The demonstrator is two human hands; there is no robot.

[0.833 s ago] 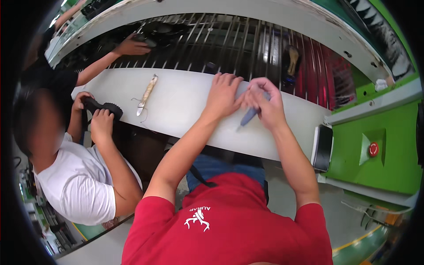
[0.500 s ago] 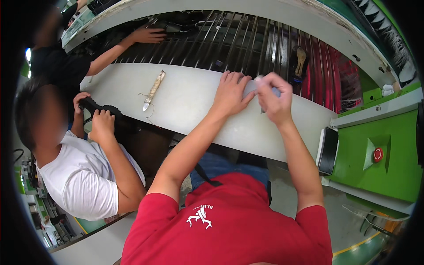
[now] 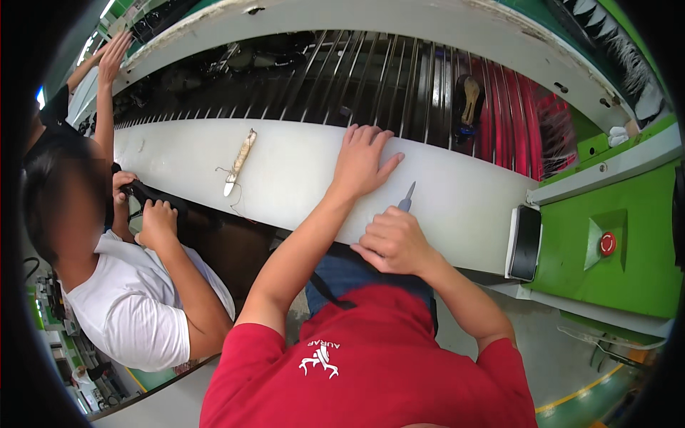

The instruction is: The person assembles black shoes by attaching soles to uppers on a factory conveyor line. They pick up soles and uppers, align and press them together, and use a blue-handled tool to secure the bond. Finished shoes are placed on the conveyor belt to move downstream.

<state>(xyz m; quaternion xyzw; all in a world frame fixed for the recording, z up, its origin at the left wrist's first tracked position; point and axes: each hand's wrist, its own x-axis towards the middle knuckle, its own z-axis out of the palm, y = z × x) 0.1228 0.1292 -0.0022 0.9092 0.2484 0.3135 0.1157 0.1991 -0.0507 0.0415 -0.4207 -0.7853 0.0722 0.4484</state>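
Grey-blue pointed tool (image 3: 406,202), one: is protruding from the right hand (image 3: 396,239), over the near part of the white ledge (image 3: 464,207); its narrow tip is pointing away from the wearer, and whether that tip is touching the ledge cannot be told.

Right hand: is closing in a fist around the tool's handle, knuckles facing up, thumb side turned toward the wearer; most of the handle is hiding inside the fingers.

Left hand (image 3: 362,162): is lying palm down on the ledge, fingers slightly apart and reaching its far edge, thumb spreading out toward the right.

Wrapped tool (image 3: 240,158), one: is lying on the ledge to the left of the left hand, well apart from it, pale binding around the handle, loose dark thread trailing, rounded end facing the wearer.

Metal rods (image 3: 429,93), a row: are running beyond the ledge, a wooden-backed item (image 3: 470,100) resting among them.

Black-faced slab (image 3: 526,242), one: is standing at the ledge's right end, beside a green housing (image 3: 642,192) that is bearing a red button (image 3: 607,243).

Co-worker in white (image 3: 135,303), left: is gripping a black item (image 3: 146,192) with both hands.
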